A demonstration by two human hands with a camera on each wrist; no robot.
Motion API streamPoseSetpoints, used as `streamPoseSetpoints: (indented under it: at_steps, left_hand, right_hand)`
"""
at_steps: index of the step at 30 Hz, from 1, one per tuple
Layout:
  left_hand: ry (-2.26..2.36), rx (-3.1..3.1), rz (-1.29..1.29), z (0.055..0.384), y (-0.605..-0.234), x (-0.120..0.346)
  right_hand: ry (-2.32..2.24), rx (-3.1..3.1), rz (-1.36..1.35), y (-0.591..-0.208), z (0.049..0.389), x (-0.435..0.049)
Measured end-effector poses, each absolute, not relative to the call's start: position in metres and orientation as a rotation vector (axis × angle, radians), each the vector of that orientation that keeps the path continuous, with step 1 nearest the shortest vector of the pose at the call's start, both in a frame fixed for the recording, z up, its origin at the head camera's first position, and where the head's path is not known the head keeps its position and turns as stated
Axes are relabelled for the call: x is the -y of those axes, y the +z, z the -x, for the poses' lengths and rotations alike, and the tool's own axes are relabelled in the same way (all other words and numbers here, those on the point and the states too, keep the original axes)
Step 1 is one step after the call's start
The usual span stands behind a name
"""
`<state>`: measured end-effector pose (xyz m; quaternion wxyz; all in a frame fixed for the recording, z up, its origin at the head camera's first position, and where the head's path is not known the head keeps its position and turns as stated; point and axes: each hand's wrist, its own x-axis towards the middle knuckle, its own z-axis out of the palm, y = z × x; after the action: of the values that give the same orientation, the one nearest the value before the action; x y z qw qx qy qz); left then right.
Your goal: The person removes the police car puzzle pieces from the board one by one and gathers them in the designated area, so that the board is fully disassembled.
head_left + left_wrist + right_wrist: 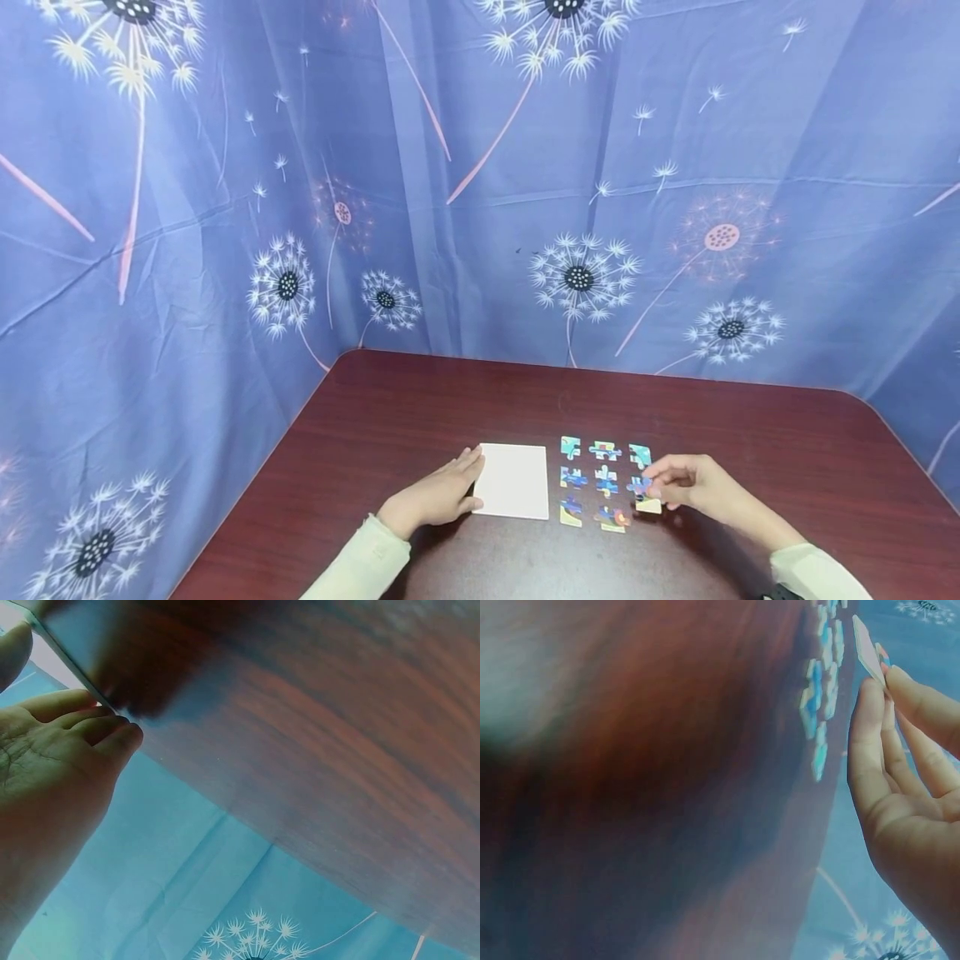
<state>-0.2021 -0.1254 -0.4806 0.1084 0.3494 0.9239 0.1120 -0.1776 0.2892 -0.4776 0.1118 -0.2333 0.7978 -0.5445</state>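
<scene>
A white square board (513, 481) lies flat on the table. My left hand (442, 490) rests at its left edge, fingers stretched out, with fingertips and thumb touching that side; the left wrist view also shows the hand (67, 750) against the board's edge. To the board's right, jigsaw puzzle pieces (606, 481) are laid out in rows, mostly picture side up in blue, teal and yellow. At the near right corner of these rows, my right hand (693, 483) pinches one jigsaw puzzle piece (867, 649) between thumb and fingertips, tilted up off the table. Fingers partly hide the piece.
The dark red-brown wooden table (420, 400) has rounded far corners. A blue curtain (480, 250) with a dandelion print hangs behind it and along the left side. Loose pieces, such as a teal corner piece (640, 455), lie close to the right hand.
</scene>
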Motion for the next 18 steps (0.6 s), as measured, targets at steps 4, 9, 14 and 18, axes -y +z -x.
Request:
streamPoseSetpoints:
  at_steps: [4,9,14,18]
  left_hand:
    - [0.337,-2.719,-1.038,0.202,-0.481,0.126]
    - [0.342,-2.722,-1.069,0.203,-0.481,0.127]
    - [0.364,-2.721,-1.102,0.204,-0.481,0.128]
    - [0.361,-2.716,-1.091,0.204,-0.482,0.127]
  right_hand:
    - [-1.588,-2.302,0.671,-0.482,0.171,-0.298]
    - [-1.606,-2.233,0.687,-0.487,0.166,-0.304]
    - [-1.629,-2.183,0.699,-0.491,0.163,-0.304]
    - [-1.618,-2.209,0.7,-0.494,0.161,-0.303]
